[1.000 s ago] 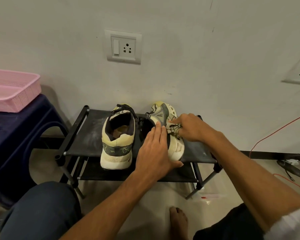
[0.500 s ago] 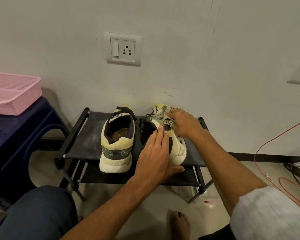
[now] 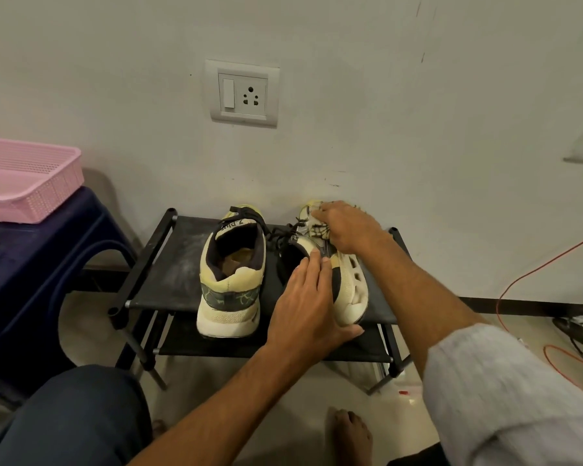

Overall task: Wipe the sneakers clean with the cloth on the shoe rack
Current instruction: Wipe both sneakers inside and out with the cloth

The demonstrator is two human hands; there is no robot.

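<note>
A pale plastered wall backs a low black metal-framed shoe rack [image 3: 169, 264] with dusty fabric shelves, and both shoes stand on its top shelf, toes to the wall. The cream-and-grey right-side sneaker [image 3: 350, 290] is the one being worked. The right hand [image 3: 347, 227], fingers curled round a crumpled pale patterned cloth [image 3: 318, 227], has travelled from the sneaker's laced middle up to its toe by the wall. The left hand [image 3: 307, 304] has kept its place on the heel and collar, fingers straight and flat, thumb stretched along the heel's edge, pressing rather than gripping. I judge the stroke to have reached the front end of this shoe, so its upper is probably close to done. The matching cream left-side sneaker [image 3: 231, 280], just beside it, stands untouched.

Most of the cloth is buried under the right hand, and the toe it rubs is hidden too, so how clean it is cannot be told. The left palm covers the sneaker's opening. To the left, a pink plastic basket [image 3: 31, 183] on a dark blue plastic stool [image 3: 48, 250] is cut off by the frame.
</note>
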